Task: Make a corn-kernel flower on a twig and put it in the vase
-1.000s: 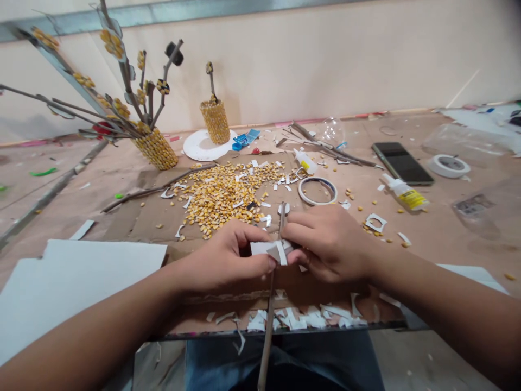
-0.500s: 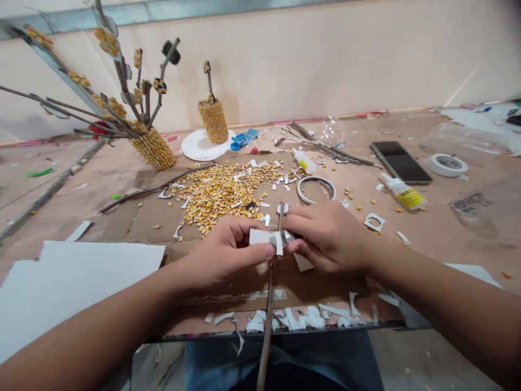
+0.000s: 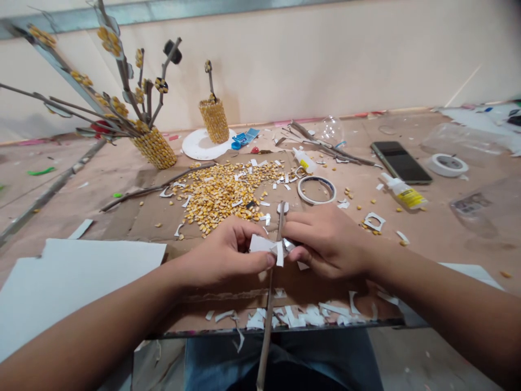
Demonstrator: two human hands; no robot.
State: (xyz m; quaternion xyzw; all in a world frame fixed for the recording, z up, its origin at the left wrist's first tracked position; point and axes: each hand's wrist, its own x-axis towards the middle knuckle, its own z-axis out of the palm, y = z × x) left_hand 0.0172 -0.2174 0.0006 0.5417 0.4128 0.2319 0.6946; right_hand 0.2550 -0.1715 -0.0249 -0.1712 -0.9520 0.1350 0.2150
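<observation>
My left hand point(image 3: 234, 250) pinches a small white piece of card point(image 3: 260, 244) between thumb and fingers. Close by on the right, my right hand point(image 3: 325, 239) is closed around a small shiny grey thing point(image 3: 288, 245), mostly hidden by the fingers, so its kind is unclear. A narrow white strip point(image 3: 280, 254) hangs down where the hands meet. Between the hands runs a long thin stick point(image 3: 266, 331), from my lap up past the card, with a white bit near its upper end.
Loose corn kernels point(image 3: 215, 195) lie heaped beyond the hands. Kernel-covered pots point(image 3: 157, 149) stand at the back left, one holding branches. Glue bottles point(image 3: 407, 195), a tape roll point(image 3: 316, 190) and a phone point(image 3: 401, 162) lie right. White card point(image 3: 93, 277) lies left; scraps line the front edge.
The white card and the strip have tilted and dropped slightly between my fingers. Both hands have shifted only a little; the stick stays in place.
</observation>
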